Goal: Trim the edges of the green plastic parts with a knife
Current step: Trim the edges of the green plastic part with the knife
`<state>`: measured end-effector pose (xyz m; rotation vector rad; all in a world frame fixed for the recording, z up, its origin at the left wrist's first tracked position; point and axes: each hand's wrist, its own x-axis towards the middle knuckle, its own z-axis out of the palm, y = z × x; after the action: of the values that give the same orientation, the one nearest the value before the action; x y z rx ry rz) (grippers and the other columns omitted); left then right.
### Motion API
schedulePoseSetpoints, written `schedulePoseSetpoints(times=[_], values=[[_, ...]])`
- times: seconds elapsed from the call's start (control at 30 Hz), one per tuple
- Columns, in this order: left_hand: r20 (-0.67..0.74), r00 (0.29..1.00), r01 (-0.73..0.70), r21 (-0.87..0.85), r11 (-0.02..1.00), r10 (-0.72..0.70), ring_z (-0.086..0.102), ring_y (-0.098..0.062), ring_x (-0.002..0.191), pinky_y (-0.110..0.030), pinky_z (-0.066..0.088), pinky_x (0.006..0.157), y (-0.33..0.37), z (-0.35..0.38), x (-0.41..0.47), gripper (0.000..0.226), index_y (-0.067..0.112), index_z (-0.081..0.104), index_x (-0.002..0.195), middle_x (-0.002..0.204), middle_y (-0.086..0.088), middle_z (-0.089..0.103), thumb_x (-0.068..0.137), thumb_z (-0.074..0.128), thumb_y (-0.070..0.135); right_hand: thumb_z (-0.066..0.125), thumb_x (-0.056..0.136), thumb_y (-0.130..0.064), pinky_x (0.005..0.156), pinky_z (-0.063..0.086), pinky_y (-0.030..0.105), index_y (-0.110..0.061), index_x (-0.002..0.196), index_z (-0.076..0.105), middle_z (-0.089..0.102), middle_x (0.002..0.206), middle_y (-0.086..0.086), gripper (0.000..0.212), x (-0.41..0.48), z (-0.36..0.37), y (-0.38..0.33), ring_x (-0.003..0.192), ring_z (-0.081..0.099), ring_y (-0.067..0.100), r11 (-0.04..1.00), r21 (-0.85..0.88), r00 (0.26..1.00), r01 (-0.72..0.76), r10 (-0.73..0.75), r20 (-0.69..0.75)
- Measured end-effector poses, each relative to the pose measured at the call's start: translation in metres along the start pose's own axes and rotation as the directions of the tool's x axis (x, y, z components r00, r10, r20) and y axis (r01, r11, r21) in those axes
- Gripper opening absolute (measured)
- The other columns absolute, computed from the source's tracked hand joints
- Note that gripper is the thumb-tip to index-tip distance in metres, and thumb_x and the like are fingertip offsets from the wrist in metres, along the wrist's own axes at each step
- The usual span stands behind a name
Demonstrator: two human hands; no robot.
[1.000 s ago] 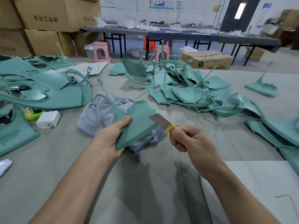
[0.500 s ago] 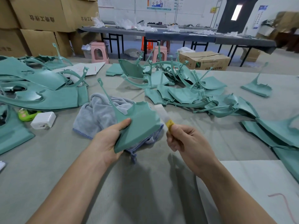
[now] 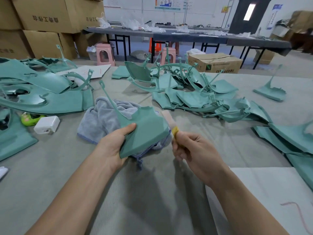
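My left hand (image 3: 113, 145) grips a green plastic part (image 3: 145, 131) by its lower left edge, thumb on top. A thin green stem rises from the part toward the upper left. My right hand (image 3: 194, 150) holds a flat-bladed knife (image 3: 169, 119) with yellow tape at its base. The blade is motion-blurred and lies against the part's right edge. A pile of green parts (image 3: 194, 95) covers the table behind my hands.
A grey towel (image 3: 100, 116) lies under the held part. Large green panels (image 3: 42, 99) lie at the left, with a white charger (image 3: 47, 124) and a small green toy (image 3: 28, 118). More green parts (image 3: 291, 139) lie at the right, a white sheet (image 3: 271, 192) at lower right.
The blade has turned from pointing left over the part's face to pointing up along its right edge. My left hand keeps the same grip on the part.
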<state>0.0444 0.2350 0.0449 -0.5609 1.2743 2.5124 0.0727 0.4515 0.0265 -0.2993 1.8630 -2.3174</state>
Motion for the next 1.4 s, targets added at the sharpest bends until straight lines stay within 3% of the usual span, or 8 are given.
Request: schedulePoseSetpoints(times=[0.13, 0.43, 0.57, 0.67, 0.87, 1.1, 1.3, 1.4], values=[[0.017, 1.000, -0.011, -0.032, 0.999, 0.011, 0.076, -0.024, 0.068, -0.031, 0.058, 0.048, -0.001, -0.001, -0.002, 0.017, 0.002, 0.071, 0.106, 0.090, -0.014, 0.078, 0.096, 0.061, 0.012, 0.059, 0.099, -0.023, 0.053, 0.038, 0.031, -0.009, 0.066, 0.067, 0.054, 0.067, 0.010, 0.037, 0.006, 0.003, 0.000, 0.047, 0.042, 0.014, 0.986, 0.161, 0.952, -0.052, 0.098, -0.288], [0.062, 0.987, -0.158, 0.166, 0.973, 0.149, 0.076, -0.023, 0.079, -0.030, 0.059, 0.058, -0.015, 0.007, 0.002, 0.015, 0.007, 0.074, 0.102, 0.098, -0.008, 0.078, 0.094, 0.062, 0.012, 0.065, 0.090, -0.024, 0.073, 0.061, 0.036, -0.007, 0.108, 0.074, 0.076, 0.109, 0.011, 0.027, 0.008, -0.004, -0.004, 0.091, 0.074, 0.021, 0.869, 0.492, 0.950, -0.044, 0.189, -0.249], [0.200, 0.977, -0.131, 0.284, 0.950, 0.075, 0.047, -0.008, 0.038, -0.015, 0.032, 0.034, -0.014, 0.002, -0.003, 0.014, 0.009, 0.075, 0.086, 0.064, -0.001, 0.066, 0.075, 0.071, 0.017, 0.066, 0.094, -0.022, 0.062, 0.061, 0.030, -0.011, 0.080, 0.082, 0.077, 0.089, 0.008, 0.024, 0.008, -0.008, -0.008, 0.074, 0.074, 0.018, 0.878, 0.478, 0.912, -0.029, 0.219, -0.347], [0.180, 0.983, -0.080, 0.231, 0.970, 0.038, 0.065, -0.024, 0.065, -0.028, 0.046, 0.049, -0.014, 0.004, -0.002, 0.031, 0.001, 0.072, 0.102, 0.085, -0.010, 0.072, 0.075, 0.070, 0.015, 0.061, 0.099, -0.022, 0.062, 0.059, 0.029, -0.013, 0.066, 0.078, 0.069, 0.072, 0.003, 0.037, 0.003, -0.005, -0.011, 0.063, 0.068, 0.015, 0.878, 0.478, 0.918, -0.010, 0.197, -0.345], [-0.154, 0.943, -0.298, -0.004, 0.955, 0.294, 0.029, -0.007, 0.031, -0.012, 0.017, 0.032, -0.017, 0.011, 0.009, 0.019, 0.015, 0.056, 0.079, 0.057, 0.000, 0.052, 0.098, 0.056, 0.014, 0.052, 0.106, -0.024, 0.055, 0.033, 0.026, -0.015, 0.066, 0.072, 0.059, 0.063, 0.007, 0.046, -0.005, 0.005, -0.012, 0.056, 0.047, 0.015, 0.982, 0.064, 0.868, 0.175, -0.123, -0.482], [-0.021, 0.988, -0.154, -0.078, 0.985, 0.152, 0.022, -0.005, 0.028, -0.016, 0.018, 0.028, -0.020, 0.010, 0.006, 0.023, 0.017, 0.051, 0.079, 0.043, 0.007, 0.035, 0.101, 0.050, 0.018, 0.049, 0.096, -0.052, 0.054, 0.033, 0.038, -0.012, 0.075, 0.059, 0.047, 0.060, 0.007, 0.046, -0.004, 0.047, 0.023, 0.057, 0.039, 0.012, 0.805, -0.526, 0.941, 0.273, -0.337, -0.027], [0.045, 0.995, -0.083, -0.184, 0.979, 0.093, 0.021, -0.004, 0.026, -0.016, 0.014, 0.027, -0.016, 0.010, 0.000, 0.027, 0.018, 0.045, 0.077, 0.044, 0.007, 0.028, 0.104, 0.042, 0.017, 0.047, 0.097, -0.051, 0.052, 0.036, 0.035, -0.015, 0.070, 0.061, 0.045, 0.050, -0.008, 0.047, 0.016, 0.020, 0.023, 0.051, 0.043, 0.012, 0.747, -0.664, 0.723, 0.041, -0.481, -0.497], [0.042, 0.993, -0.097, -0.183, 0.978, 0.107, 0.020, -0.004, 0.026, -0.016, 0.014, 0.027, -0.016, 0.010, 0.001, 0.029, 0.018, 0.044, 0.074, 0.044, 0.007, 0.027, 0.103, 0.042, 0.016, 0.050, 0.097, -0.050, 0.051, 0.035, 0.035, -0.010, 0.070, 0.059, 0.045, 0.053, -0.006, 0.049, 0.008, 0.022, 0.023, 0.053, 0.042, 0.009, 0.806, -0.553, 0.840, 0.210, -0.438, -0.321]])
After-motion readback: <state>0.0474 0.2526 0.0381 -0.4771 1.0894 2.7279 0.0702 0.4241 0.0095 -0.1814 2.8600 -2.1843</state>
